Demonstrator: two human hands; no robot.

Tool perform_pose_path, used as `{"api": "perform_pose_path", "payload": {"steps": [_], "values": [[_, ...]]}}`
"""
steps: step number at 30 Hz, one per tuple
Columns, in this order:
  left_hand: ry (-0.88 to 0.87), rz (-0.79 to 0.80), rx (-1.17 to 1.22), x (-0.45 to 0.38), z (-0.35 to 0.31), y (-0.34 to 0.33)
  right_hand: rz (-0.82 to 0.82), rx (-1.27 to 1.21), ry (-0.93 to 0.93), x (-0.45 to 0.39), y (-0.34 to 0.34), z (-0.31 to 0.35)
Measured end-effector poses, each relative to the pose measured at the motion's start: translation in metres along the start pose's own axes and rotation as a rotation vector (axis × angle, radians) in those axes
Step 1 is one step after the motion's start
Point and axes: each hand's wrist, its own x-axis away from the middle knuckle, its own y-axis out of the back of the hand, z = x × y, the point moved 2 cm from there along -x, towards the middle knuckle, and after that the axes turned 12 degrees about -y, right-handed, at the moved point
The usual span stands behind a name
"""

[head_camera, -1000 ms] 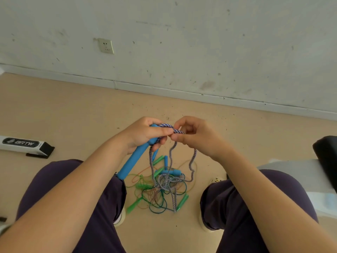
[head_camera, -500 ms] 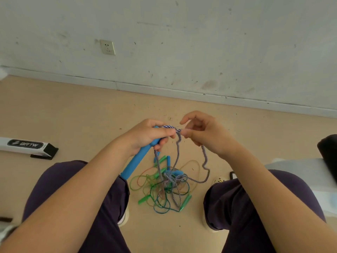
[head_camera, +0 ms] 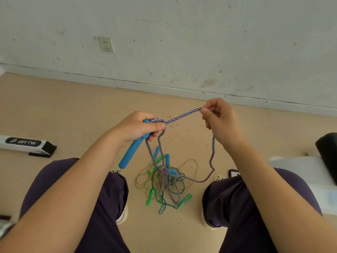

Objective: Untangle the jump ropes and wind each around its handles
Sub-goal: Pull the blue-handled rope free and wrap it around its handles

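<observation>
The right hand (head_camera: 219, 121) has swung out wide, fingers pinching the braided purple-white rope (head_camera: 182, 115) taut, slack for another wrap, I'd say. The left hand (head_camera: 138, 127) clamps the smooth blue foam handle (head_camera: 130, 154); thin glossy cords lie tangled on the floor (head_camera: 73, 110) between the knees.

We have drawn our right hand (head_camera: 221, 121) away to the right and upward from our left hand (head_camera: 135, 127), which were nearly touching a second ago, so the braided purple-and-white rope (head_camera: 182, 115) now stretches taut between them and its hanging loop swings wider.
</observation>
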Motion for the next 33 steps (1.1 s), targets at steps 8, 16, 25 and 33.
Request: {"api": "perform_pose_path", "payload": {"steps": [8, 16, 25, 33], "values": [[-0.049, 0.065, 0.117, 0.003, -0.007, -0.021, 0.44, 0.073, 0.053, 0.023, -0.032, 0.004], [-0.008, 0.05, 0.009, 0.0, 0.0, -0.011, 0.095, 0.137, 0.062, 0.008, -0.015, 0.008], [-0.019, 0.033, 0.066, 0.003, -0.002, -0.018, 0.37, 0.088, 0.009, 0.017, -0.019, 0.002], [-0.024, 0.041, 0.055, 0.001, -0.001, -0.012, 0.195, 0.082, 0.062, 0.014, -0.019, 0.008]]}}
